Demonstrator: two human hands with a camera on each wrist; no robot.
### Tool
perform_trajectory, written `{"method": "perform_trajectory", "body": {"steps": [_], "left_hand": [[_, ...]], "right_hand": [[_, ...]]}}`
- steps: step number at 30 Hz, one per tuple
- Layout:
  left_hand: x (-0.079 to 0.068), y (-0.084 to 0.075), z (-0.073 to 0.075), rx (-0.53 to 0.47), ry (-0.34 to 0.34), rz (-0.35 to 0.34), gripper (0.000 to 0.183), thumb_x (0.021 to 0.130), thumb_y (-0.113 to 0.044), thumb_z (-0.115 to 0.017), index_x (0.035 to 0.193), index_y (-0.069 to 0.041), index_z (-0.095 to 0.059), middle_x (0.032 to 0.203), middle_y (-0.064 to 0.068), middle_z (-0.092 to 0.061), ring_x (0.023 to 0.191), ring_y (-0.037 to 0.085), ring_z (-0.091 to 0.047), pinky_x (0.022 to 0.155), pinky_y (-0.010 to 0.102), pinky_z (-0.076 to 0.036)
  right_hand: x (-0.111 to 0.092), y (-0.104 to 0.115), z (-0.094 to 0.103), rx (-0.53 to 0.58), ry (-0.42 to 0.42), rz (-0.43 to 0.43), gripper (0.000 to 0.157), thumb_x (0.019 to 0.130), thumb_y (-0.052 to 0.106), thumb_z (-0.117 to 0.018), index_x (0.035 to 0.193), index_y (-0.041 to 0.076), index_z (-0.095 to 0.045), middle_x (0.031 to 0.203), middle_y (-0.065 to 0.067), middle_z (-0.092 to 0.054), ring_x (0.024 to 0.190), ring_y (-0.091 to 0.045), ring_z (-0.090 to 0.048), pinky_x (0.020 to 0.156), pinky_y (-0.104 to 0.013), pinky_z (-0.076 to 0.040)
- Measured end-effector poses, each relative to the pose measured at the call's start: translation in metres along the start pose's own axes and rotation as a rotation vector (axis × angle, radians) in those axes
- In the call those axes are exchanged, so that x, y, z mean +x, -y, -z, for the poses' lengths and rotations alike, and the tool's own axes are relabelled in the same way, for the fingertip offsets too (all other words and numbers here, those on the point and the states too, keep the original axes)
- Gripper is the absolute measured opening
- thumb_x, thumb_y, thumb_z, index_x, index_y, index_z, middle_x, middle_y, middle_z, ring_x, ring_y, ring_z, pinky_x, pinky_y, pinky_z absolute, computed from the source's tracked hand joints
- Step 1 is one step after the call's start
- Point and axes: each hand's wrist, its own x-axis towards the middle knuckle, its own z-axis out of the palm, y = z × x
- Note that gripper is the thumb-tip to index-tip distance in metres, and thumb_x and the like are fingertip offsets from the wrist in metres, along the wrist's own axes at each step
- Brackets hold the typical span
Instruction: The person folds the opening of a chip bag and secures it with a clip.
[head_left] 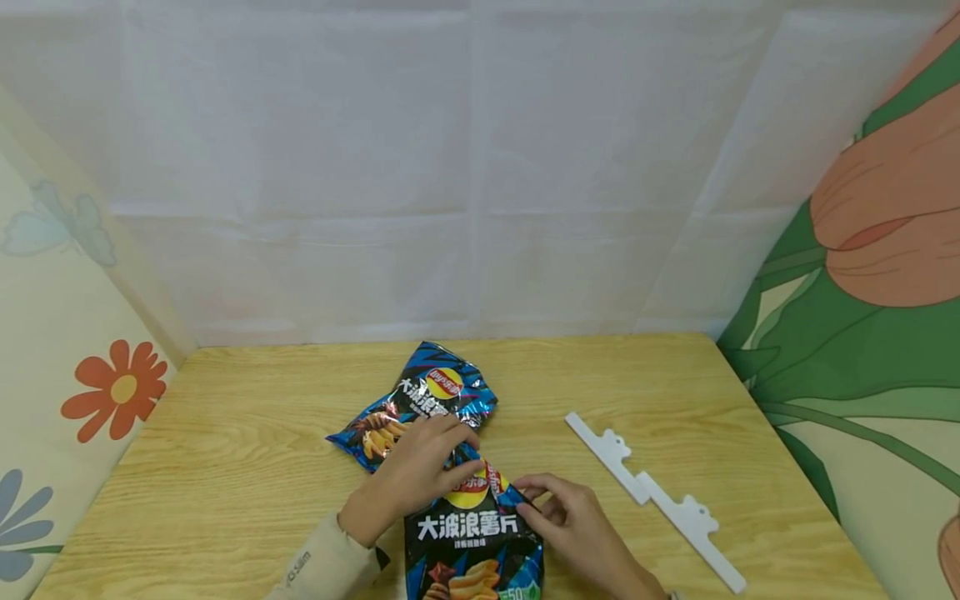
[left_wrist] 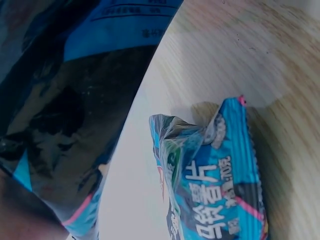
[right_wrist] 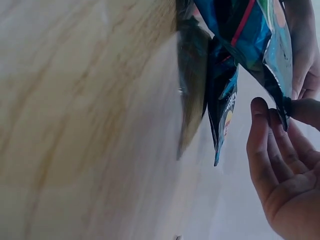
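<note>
A dark blue and black bag of potato chips point(head_left: 468, 533) is at the near middle of the table in the head view. My left hand point(head_left: 420, 471) holds its upper left edge, thumb in front. At its upper right corner, my right hand point(head_left: 573, 521) pinches the packaging; the right wrist view shows the thumb and fingers of that hand point(right_wrist: 287, 165) meeting at the bag's corner point(right_wrist: 272, 65). Behind lies a second, similar chip bag point(head_left: 442, 383), partly covered by my left hand. The left wrist view also shows this second bag point(left_wrist: 215, 190), its end crumpled.
Two long white sealing clips, one farther point(head_left: 607, 454) and one nearer point(head_left: 693, 529), lie end to end right of my right hand. The wooden table point(head_left: 247, 433) meets a white cloth backdrop point(head_left: 360, 167). Flower-patterned panels point(head_left: 885, 333) flank it.
</note>
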Motion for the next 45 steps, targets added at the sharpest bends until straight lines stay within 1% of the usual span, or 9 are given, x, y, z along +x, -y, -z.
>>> {"method": "perform_trajectory", "body": {"steps": [5, 11, 18, 21, 25, 30, 37, 42, 45], "left_hand": [[0.0, 0.0, 0.0, -0.004, 0.001, 0.0, 0.023, 0.09, -0.038, -0.072, 0.101, -0.019, -0.071, 0.103, -0.005, -0.069, 0.097, 0.013, -0.063, 0.079, 0.032, -0.047], [0.0, 0.0, -0.001, -0.013, 0.01, 0.002, 0.022, 0.09, -0.038, -0.072, 0.101, -0.018, -0.071, 0.101, -0.006, -0.068, 0.097, 0.013, -0.062, 0.077, 0.03, -0.045], [0.0, 0.001, -0.002, -0.013, 0.007, -0.006, 0.023, 0.09, -0.037, -0.072, 0.102, -0.018, -0.071, 0.102, -0.006, -0.068, 0.098, 0.013, -0.061, 0.079, 0.031, -0.046], [0.0, 0.001, -0.002, -0.015, 0.011, -0.004, 0.023, 0.09, -0.037, -0.072, 0.103, -0.018, -0.071, 0.103, -0.005, -0.068, 0.098, 0.013, -0.062, 0.08, 0.032, -0.047], [0.0, 0.001, -0.002, -0.018, 0.02, 0.004, 0.021, 0.091, -0.036, -0.071, 0.103, -0.019, -0.071, 0.104, -0.005, -0.068, 0.1, 0.013, -0.061, 0.081, 0.033, -0.047], [-0.001, 0.001, -0.002, -0.013, 0.021, 0.0, 0.02, 0.091, -0.035, -0.072, 0.103, -0.021, -0.07, 0.103, -0.006, -0.068, 0.098, 0.012, -0.061, 0.079, 0.031, -0.047], [0.0, 0.001, -0.002, -0.012, 0.022, -0.013, 0.02, 0.091, -0.032, -0.072, 0.104, -0.018, -0.071, 0.102, -0.006, -0.068, 0.094, 0.012, -0.06, 0.076, 0.029, -0.045], [-0.001, 0.001, -0.001, -0.018, 0.021, -0.017, 0.019, 0.091, -0.031, -0.072, 0.105, -0.018, -0.071, 0.102, -0.006, -0.068, 0.093, 0.012, -0.059, 0.075, 0.028, -0.044], [-0.001, 0.001, -0.001, -0.014, 0.015, -0.019, 0.019, 0.091, -0.032, -0.072, 0.104, -0.019, -0.071, 0.101, -0.006, -0.067, 0.093, 0.012, -0.059, 0.075, 0.028, -0.044]], "right_hand": [[0.001, -0.001, 0.001, 0.013, 0.021, -0.011, 0.029, 0.095, 0.022, -0.067, 0.118, 0.004, -0.066, 0.102, -0.012, -0.071, 0.074, -0.002, -0.066, 0.063, -0.022, -0.055], [0.002, 0.0, 0.003, 0.025, 0.034, -0.029, 0.031, 0.095, 0.025, -0.067, 0.119, 0.004, -0.066, 0.103, -0.012, -0.071, 0.076, -0.002, -0.067, 0.065, -0.022, -0.055], [0.0, -0.002, 0.004, 0.015, -0.01, 0.036, 0.031, 0.095, 0.024, -0.067, 0.116, 0.002, -0.066, 0.1, -0.012, -0.072, 0.077, -0.002, -0.067, 0.066, -0.022, -0.056], [0.001, -0.003, 0.005, 0.015, -0.027, 0.037, 0.031, 0.095, 0.024, -0.067, 0.116, 0.001, -0.066, 0.1, -0.01, -0.072, 0.081, -0.002, -0.067, 0.069, -0.021, -0.056], [0.003, -0.004, 0.008, -0.013, -0.068, 0.052, 0.031, 0.094, 0.023, -0.068, 0.115, 0.0, -0.067, 0.098, -0.006, -0.071, 0.086, -0.004, -0.066, 0.073, -0.022, -0.056], [0.003, -0.011, 0.013, -0.084, -0.146, 0.135, 0.026, 0.093, 0.018, -0.07, 0.112, 0.001, -0.068, 0.097, -0.007, -0.073, 0.088, -0.005, -0.067, 0.074, -0.025, -0.057], [0.006, -0.023, 0.018, -0.175, -0.267, 0.247, 0.023, 0.087, 0.012, -0.075, 0.107, 0.002, -0.071, 0.093, -0.005, -0.074, 0.085, -0.002, -0.066, 0.073, -0.029, -0.058], [0.007, -0.028, 0.022, -0.228, -0.327, 0.275, 0.023, 0.084, 0.011, -0.077, 0.106, 0.005, -0.072, 0.093, -0.002, -0.075, 0.085, -0.004, -0.067, 0.073, -0.031, -0.058], [0.009, -0.03, 0.027, -0.273, -0.348, 0.262, 0.024, 0.083, 0.011, -0.078, 0.106, 0.006, -0.072, 0.094, -0.002, -0.075, 0.086, -0.008, -0.068, 0.075, -0.031, -0.058]]}}
